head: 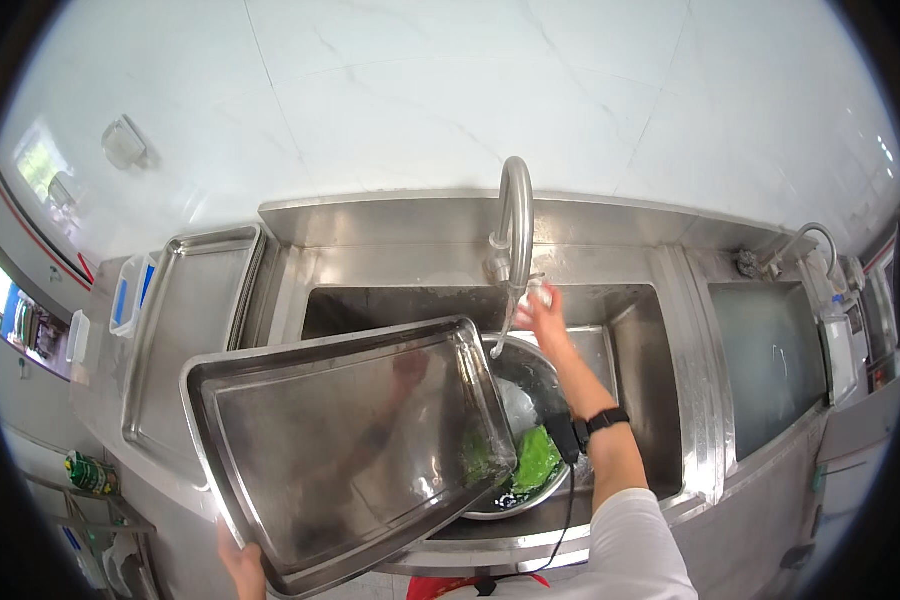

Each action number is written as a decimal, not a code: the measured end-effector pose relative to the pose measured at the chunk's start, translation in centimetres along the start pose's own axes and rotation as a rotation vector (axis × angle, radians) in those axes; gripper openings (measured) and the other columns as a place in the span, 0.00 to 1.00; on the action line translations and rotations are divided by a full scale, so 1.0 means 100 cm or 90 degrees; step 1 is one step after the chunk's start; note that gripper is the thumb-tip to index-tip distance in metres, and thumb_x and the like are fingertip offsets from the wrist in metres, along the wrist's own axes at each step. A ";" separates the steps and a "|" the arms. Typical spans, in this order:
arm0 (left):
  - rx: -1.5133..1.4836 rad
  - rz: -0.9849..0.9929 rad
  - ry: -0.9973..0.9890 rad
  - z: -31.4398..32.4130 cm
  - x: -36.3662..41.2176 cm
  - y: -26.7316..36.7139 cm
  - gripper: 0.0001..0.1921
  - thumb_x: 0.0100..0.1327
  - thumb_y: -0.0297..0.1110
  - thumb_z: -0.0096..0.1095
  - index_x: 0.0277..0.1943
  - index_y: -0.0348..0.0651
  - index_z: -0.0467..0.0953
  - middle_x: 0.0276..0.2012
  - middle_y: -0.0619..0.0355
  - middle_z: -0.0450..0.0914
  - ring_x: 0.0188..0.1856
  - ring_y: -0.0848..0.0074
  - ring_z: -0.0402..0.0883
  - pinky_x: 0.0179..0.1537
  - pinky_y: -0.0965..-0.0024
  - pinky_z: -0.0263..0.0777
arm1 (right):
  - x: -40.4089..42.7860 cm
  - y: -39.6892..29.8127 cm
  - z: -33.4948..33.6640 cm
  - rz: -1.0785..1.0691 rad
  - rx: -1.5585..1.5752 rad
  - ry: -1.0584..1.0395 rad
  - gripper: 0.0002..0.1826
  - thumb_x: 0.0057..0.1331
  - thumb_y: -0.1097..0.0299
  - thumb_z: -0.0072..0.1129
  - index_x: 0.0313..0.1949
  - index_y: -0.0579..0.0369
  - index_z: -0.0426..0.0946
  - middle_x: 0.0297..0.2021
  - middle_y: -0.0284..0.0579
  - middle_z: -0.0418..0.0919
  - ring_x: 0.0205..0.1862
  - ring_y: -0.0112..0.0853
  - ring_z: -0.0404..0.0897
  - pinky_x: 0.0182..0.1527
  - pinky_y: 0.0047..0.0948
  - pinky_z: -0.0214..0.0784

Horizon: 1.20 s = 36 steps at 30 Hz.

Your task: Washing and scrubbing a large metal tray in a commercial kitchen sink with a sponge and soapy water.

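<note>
My left hand [241,559] grips the lower left rim of a rectangular stainless steel tray [330,450]. The tray is tilted over the left part of the sink [652,375], its far right corner close to the faucet. My right hand [542,309], slightly blurred, is beside the gooseneck faucet [521,217], near its small lever; whether it touches the lever is unclear. Water runs from the spout into a round metal basin [551,491] in the sink. A bright green object, perhaps a cloth [536,457], lies in the basin's water. The tray hides part of the basin.
More steel trays [195,300] are stacked on the left counter, beside a clear plastic container [125,296] with blue parts. A second sink [769,367] full of cloudy water and another faucet [817,232] are at right. A black cable [566,517] hangs from my right wrist.
</note>
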<state>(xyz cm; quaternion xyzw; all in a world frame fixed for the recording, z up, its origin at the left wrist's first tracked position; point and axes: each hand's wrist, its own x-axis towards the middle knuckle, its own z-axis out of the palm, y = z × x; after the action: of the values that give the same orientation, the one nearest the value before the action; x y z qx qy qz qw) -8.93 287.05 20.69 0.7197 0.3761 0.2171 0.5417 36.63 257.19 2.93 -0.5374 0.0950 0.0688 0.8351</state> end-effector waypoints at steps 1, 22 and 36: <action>0.053 0.058 -0.021 -0.001 0.004 0.001 0.29 0.37 0.18 0.40 0.50 0.27 0.59 0.42 0.50 0.68 0.44 0.70 0.67 0.45 0.75 0.58 | -0.024 0.010 -0.019 0.103 -0.219 -0.018 0.11 0.57 0.67 0.47 0.37 0.56 0.61 0.34 0.46 0.69 0.31 0.35 0.72 0.29 0.27 0.67; 0.034 0.006 -0.091 0.026 0.030 0.019 0.33 0.32 0.15 0.35 0.51 0.30 0.59 0.42 0.52 0.68 0.45 0.72 0.67 0.47 0.80 0.56 | -0.188 0.065 0.119 -0.393 -0.436 -0.293 0.20 0.50 0.74 0.49 0.44 0.53 0.60 0.47 0.51 0.60 0.51 0.46 0.58 0.53 0.37 0.51; 0.040 -0.043 -0.048 0.000 0.012 -0.023 0.26 0.42 0.15 0.42 0.51 0.30 0.59 0.39 0.52 0.70 0.38 0.71 0.71 0.40 0.74 0.65 | -0.053 0.099 0.045 -0.272 -1.077 -0.171 0.27 0.50 0.70 0.46 0.51 0.46 0.54 0.52 0.43 0.57 0.43 0.42 0.67 0.44 0.37 0.60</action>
<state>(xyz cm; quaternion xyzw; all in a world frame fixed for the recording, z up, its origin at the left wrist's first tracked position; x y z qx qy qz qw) -8.92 288.27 18.45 0.7309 0.3863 0.1595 0.5396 29.74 265.32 -2.81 -0.9692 -0.1893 0.0208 0.1563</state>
